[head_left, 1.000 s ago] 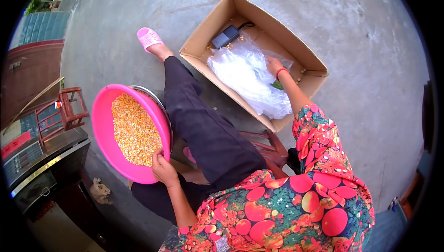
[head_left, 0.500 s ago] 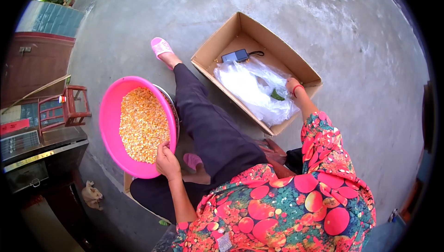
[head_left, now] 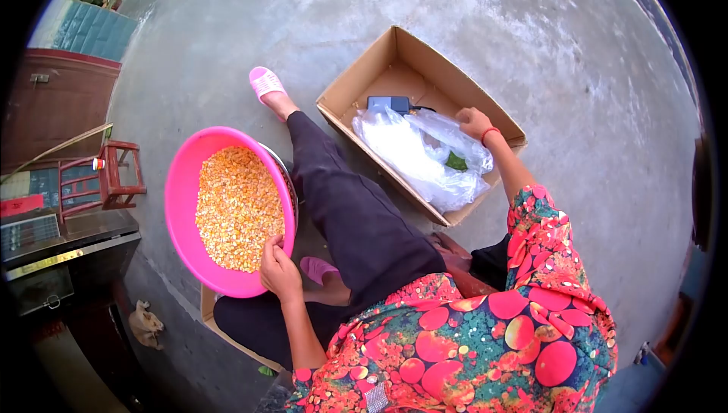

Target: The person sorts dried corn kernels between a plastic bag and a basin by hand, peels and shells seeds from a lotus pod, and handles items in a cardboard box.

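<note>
A large pink basin full of yellow corn kernels is tilted towards me on my left. My left hand is over its near right rim, fingers curled together at the edge of the corn. What they hold, if anything, is hidden. On the right, my right hand reaches into an open cardboard box. Its fingers are closed on the upper edge of a clear plastic bag. Beside the bag lies a dark rectangular device with a strap, partly covered by plastic. A green leaf-like piece shows among the plastic.
My outstretched leg in dark trousers lies between basin and box, ending in a pink slipper. Another container is partly hidden behind the basin. A red wooden chair and a dark cabinet stand at the left.
My right hand has moved up and slightly left inside the box. The plastic has shifted with it, over part of the device. My left hand stays at the basin rim.
</note>
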Tool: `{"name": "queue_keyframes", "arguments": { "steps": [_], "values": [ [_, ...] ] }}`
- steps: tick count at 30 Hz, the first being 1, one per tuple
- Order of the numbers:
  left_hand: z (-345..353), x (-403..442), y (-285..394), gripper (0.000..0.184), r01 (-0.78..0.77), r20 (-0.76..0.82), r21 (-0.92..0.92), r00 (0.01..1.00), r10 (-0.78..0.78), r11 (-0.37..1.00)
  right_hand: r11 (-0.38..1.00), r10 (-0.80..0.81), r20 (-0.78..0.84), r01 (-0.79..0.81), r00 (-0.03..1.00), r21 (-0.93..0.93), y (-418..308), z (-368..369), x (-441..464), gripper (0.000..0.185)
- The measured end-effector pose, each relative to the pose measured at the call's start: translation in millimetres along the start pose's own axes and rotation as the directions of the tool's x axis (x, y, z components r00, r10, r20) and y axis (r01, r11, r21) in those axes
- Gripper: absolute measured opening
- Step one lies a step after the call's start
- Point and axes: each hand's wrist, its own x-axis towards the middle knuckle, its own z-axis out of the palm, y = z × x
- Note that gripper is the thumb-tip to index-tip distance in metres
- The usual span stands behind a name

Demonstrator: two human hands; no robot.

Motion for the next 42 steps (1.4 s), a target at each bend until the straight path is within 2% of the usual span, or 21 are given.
{"name": "queue_keyframes", "arguments": {
  "steps": [2, 6, 9, 11, 14, 18, 21, 24, 27, 29, 30, 33, 35, 36, 40, 42],
  "values": [
    [-5.7, -2.7, 2.9, 0.024, 0.030, 0.013, 0.028, 0.999, -0.030, 0.999, 0.998, -0.001, -0.067, 0.006, 0.998, 0.067, -26.0, 8.8, 18.2, 0.022],
    [-16.1, -5.1, 7.9, 0.025, 0.054, 0.036, 0.037, 0.998, -0.056, 0.998, 0.998, -0.046, 0.048, 0.043, 0.998, 0.055, -48.7, 44.6, 51.3, 0.022],
    [-24.4, -13.6, 16.5, 0.025, 0.114, 0.086, 0.014, 0.990, -0.115, 0.993, 0.999, 0.018, 0.091, -0.016, 0.996, -0.027, -41.5, 70.3, 61.3, 0.024],
    [-28.1, -14.8, 20.2, 0.025, 0.104, 0.094, 0.044, 0.990, -0.107, 0.994, 0.982, 0.133, 0.077, -0.121, 0.988, -0.146, -37.9, 84.8, 65.7, 0.032],
    [-35.0, -21.2, 26.1, 0.024, 0.108, 0.099, 0.055, 0.989, -0.113, 0.993, 0.960, 0.207, 0.078, -0.187, 0.975, -0.208, -40.1, 92.6, 60.5, 0.038],
    [-34.1, -23.8, 21.5, 0.024, 0.157, 0.108, 0.010, 0.982, -0.157, 0.988, 0.908, 0.279, 0.206, -0.187, 0.938, -0.375, -63.4, 72.9, 59.7, 0.037],
    [-38.8, -28.2, 26.7, 0.023, 0.162, 0.108, -0.023, 0.981, -0.159, 0.986, 0.878, 0.273, 0.107, -0.202, 0.956, -0.434, -54.5, 70.6, 59.2, 0.035],
    [-37.4, -27.0, 24.7, 0.022, 0.190, 0.128, -0.035, 0.975, -0.184, 0.981, 0.864, 0.350, 0.097, -0.281, 0.932, -0.417, -48.6, 79.8, 66.2, 0.029],
    [-38.5, -25.1, 27.2, 0.022, 0.170, 0.134, -0.009, 0.977, -0.168, 0.985, 0.878, 0.330, 0.187, -0.228, 0.925, -0.421, -44.3, 80.3, 67.8, 0.023],
    [-41.3, -27.7, 29.8, 0.022, 0.157, 0.130, 0.006, 0.979, -0.156, 0.988, 0.934, 0.235, 0.355, -0.110, 0.905, -0.340, -38.9, 74.1, 72.5, 0.020],
    [-41.4, -27.8, 29.4, 0.022, 0.157, 0.130, 0.001, 0.979, -0.156, 0.988, 0.933, 0.236, 0.352, -0.110, 0.906, -0.343, -34.0, 75.9, 71.4, 0.020],
    [-37.6, -26.6, 27.5, 0.022, 0.167, 0.122, 0.004, 0.978, -0.166, 0.986, 0.937, 0.264, 0.343, -0.155, 0.902, -0.314, -24.6, 85.1, 69.3, 0.022],
    [-40.5, -30.4, 26.2, 0.022, 0.168, 0.136, -0.035, 0.977, -0.162, 0.985, 0.928, 0.219, 0.252, -0.121, 0.943, -0.352, -27.7, 88.0, 50.4, 0.025],
    [-40.4, -29.3, 26.9, 0.022, 0.172, 0.132, -0.032, 0.977, -0.166, 0.985, 0.943, 0.229, 0.246, -0.152, 0.942, -0.297, -32.4, 87.0, 47.8, 0.027],
    [-39.4, -29.2, 27.5, 0.022, 0.148, 0.126, -0.021, 0.981, -0.145, 0.989, 0.944, 0.257, 0.295, -0.174, 0.920, -0.279, -44.8, 72.7, 55.3, 0.035],
    [-40.5, -32.3, 26.2, 0.022, 0.143, 0.125, -0.033, 0.982, -0.138, 0.989, 0.975, 0.186, 0.348, -0.128, 0.919, -0.184, -44.5, 50.9, 60.8, 0.044]
  ]
}}
